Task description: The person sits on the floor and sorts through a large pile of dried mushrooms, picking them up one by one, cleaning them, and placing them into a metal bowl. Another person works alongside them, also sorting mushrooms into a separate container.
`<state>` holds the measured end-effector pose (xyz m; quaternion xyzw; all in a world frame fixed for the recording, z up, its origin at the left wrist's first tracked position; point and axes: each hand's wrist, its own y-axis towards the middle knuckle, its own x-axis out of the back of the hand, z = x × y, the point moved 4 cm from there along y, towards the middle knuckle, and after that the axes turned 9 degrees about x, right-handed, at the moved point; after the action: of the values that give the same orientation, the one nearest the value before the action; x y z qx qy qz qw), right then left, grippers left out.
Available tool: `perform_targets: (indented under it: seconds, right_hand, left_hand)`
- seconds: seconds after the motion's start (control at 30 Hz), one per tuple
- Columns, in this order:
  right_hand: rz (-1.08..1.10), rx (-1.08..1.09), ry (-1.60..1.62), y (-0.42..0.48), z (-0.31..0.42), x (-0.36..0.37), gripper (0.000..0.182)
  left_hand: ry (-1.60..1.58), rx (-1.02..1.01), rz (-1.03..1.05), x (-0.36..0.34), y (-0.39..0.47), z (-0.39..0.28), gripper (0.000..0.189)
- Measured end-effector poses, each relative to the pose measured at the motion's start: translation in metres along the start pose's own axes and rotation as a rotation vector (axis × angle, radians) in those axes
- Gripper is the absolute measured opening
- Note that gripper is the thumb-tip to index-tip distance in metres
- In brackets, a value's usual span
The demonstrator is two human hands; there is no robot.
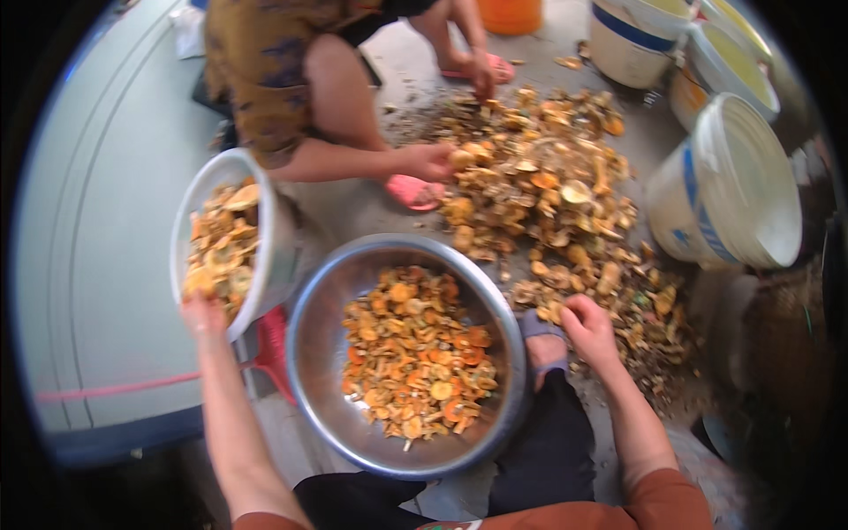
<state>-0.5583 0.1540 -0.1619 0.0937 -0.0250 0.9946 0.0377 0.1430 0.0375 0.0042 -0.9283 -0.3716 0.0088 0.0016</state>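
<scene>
My left hand reaches to the near rim of a white plastic bucket filled with mushrooms, its fingers on an orange-yellow mushroom. On the right, my right hand pinches a small yellowish mushroom at the near edge of a large mushroom heap on the floor. Between my arms stands a wide stainless steel basin, partly filled with small orange and brown mushrooms.
Opposite, another person crouches, both hands at the heap. White buckets stand at the right and upper right, an orange bucket at the top. A pink plastic dustpan lies left of the basin. Dark debris lies by the heap.
</scene>
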Motion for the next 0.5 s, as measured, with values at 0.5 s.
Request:
perform_targets:
  seconds: [0.5]
  right_hand:
    - [-0.48, -0.324, -0.201, 0.186, -0.131, 0.095, 0.036]
  left_hand:
    - [0.254, 0.214, 0.527, -0.25, -0.267, 0.043, 0.038]
